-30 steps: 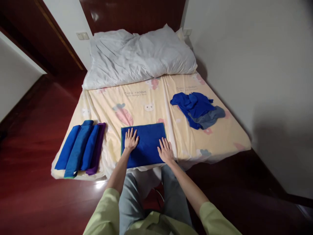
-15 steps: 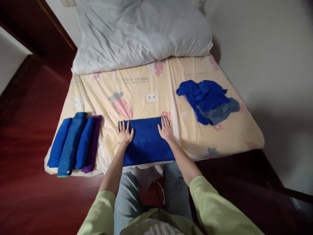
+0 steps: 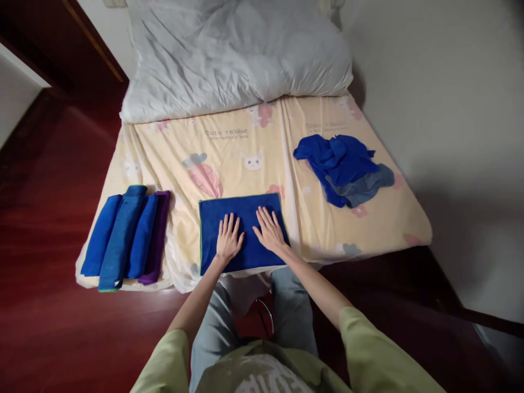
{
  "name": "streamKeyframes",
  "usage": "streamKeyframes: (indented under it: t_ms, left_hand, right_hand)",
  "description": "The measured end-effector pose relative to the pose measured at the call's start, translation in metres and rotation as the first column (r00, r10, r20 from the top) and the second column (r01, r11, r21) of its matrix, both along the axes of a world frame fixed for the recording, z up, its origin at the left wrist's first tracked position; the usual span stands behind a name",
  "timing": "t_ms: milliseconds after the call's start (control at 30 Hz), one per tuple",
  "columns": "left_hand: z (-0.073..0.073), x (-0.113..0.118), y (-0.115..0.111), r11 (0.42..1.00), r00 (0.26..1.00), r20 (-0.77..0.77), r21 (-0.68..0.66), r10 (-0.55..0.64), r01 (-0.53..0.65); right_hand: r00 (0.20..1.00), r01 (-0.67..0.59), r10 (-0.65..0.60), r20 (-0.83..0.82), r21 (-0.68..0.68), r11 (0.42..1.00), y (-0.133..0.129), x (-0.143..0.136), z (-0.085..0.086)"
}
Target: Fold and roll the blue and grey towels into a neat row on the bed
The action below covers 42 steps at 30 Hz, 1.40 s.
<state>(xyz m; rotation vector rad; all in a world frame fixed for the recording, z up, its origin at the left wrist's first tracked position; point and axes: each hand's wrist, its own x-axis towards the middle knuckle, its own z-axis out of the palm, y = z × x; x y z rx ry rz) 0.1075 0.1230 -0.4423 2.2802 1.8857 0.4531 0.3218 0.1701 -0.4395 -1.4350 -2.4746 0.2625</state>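
Note:
A blue towel (image 3: 249, 210) with a green edge lies flat as a rectangle at the near side of the bed. On its left half rests my left hand (image 3: 230, 237), palm down with the fingers stretched out. My right hand (image 3: 269, 229) lies flat on the right half, fingers spread. Neither hand grips the cloth. To the left, several rolled or folded towels (image 3: 123, 237) in blue, teal and purple sit side by side near the bed's corner. A loose heap of blue and grey cloths (image 3: 341, 166) lies to the right.
The bed (image 3: 245, 144) has a pale yellow sheet with rabbit and carrot prints. A bulky grey-white quilt (image 3: 241, 60) is bunched across its far end. A wall (image 3: 458, 109) runs along the right, and dark red floor (image 3: 45, 229) shows at the left.
Both hands have slid from the towel's far corners inward and toward me, staying spread on the cloth. The towel's left and far edges are now uncovered.

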Motion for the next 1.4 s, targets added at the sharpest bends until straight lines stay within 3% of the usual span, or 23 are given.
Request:
streamKeyframes:
  t_ms: [133,367,500,600,700,933,1100,1233,1333,1400]
  left_hand:
    - [-0.009,0.007,-0.021,1.0,1.0,-0.016,-0.025,-0.001,0.0]
    - [-0.001,0.008,-0.015,0.996,1.0,0.028,-0.086,0.008,-0.005]
    - [0.0,-0.021,-0.027,0.993,0.996,0.021,-0.077,0.09,-0.088]
    - [-0.006,-0.051,-0.039,0.981,0.983,-0.003,-0.062,0.182,-0.182]
    - [-0.012,-0.064,-0.045,0.975,0.978,-0.014,-0.07,0.21,-0.21]
    - [-0.015,-0.059,-0.041,0.969,0.973,0.024,-0.099,0.231,-0.227]
    - [-0.004,-0.057,-0.045,0.972,0.971,0.05,-0.06,0.232,-0.229]
    - [0.003,-0.06,-0.074,0.991,0.989,0.073,-0.039,0.132,-0.13]
    - [-0.001,-0.069,-0.112,0.991,0.993,0.092,-0.108,-0.071,0.081]
    - [-0.004,-0.078,-0.136,0.98,0.986,0.126,-0.153,-0.111,0.13]
  right_hand:
    - [1.0,0.017,-0.018,-0.009,-0.059,0.998,-0.03,0.002,-0.014]
    - [0.999,0.037,-0.039,-0.015,-0.104,0.994,-0.024,0.001,-0.011]
    - [0.995,0.096,-0.098,-0.016,-0.089,0.991,-0.027,0.012,-0.008]
    - [0.985,0.174,-0.175,-0.002,-0.065,0.983,-0.031,0.022,-0.011]
    - [0.981,0.194,-0.194,0.013,-0.074,0.978,-0.032,0.027,-0.014]
    - [0.981,0.191,-0.19,0.023,-0.085,0.978,-0.03,0.026,-0.018]
    - [0.98,0.198,-0.197,0.024,-0.053,0.979,-0.029,0.02,-0.016]
    - [0.991,0.131,-0.133,-0.016,-0.064,0.989,-0.038,0.024,-0.008]
    - [0.99,-0.052,0.043,-0.138,-0.059,0.997,-0.065,0.041,-0.003]
    - [0.968,-0.097,0.083,-0.238,-0.05,0.994,-0.09,0.057,-0.002]
